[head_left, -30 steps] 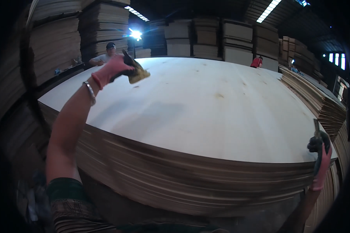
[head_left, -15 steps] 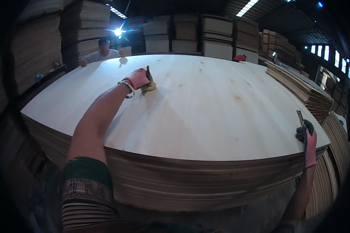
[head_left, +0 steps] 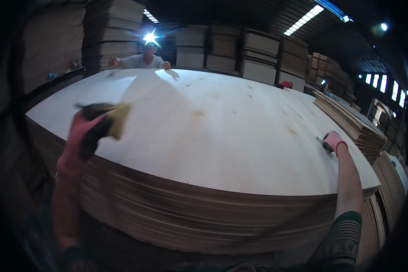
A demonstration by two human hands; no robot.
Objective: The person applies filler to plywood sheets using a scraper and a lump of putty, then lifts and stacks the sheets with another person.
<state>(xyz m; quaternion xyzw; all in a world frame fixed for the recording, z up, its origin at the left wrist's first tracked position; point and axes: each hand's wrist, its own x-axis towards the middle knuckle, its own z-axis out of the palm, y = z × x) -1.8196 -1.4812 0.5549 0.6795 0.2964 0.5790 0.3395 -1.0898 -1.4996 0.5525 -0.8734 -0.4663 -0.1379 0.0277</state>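
Note:
My left hand (head_left: 82, 136), in a pink glove with dark palm and fingers, is raised over the near left edge of a pale wood sheet (head_left: 204, 145). It grips a yellowish sponge-like pad (head_left: 119, 119); a thin dark piece juts from the hand's far side. Motion smears this hand a little. My right hand (head_left: 334, 142), gloved alike, is closed low over the right part of the sheet. A narrow scraper (head_left: 319, 139) pokes out from its fingers, tip at the wood; most of it is hidden. Several brown knots mark the sheet, the top one of a thick stack (head_left: 204, 222).
Across the stack a person (head_left: 143, 61) in a light shirt has both hands near the far edge. Someone in red (head_left: 285, 85) shows at the far right. More sheet stacks (head_left: 349, 120) stand close on the right, and tall piles (head_left: 259, 56) line the back.
My left hand has drawn back toward me and lifted the pad off the sheet. My right hand has reached forward and inward, tipping the scraper down to the wood. The view has shifted.

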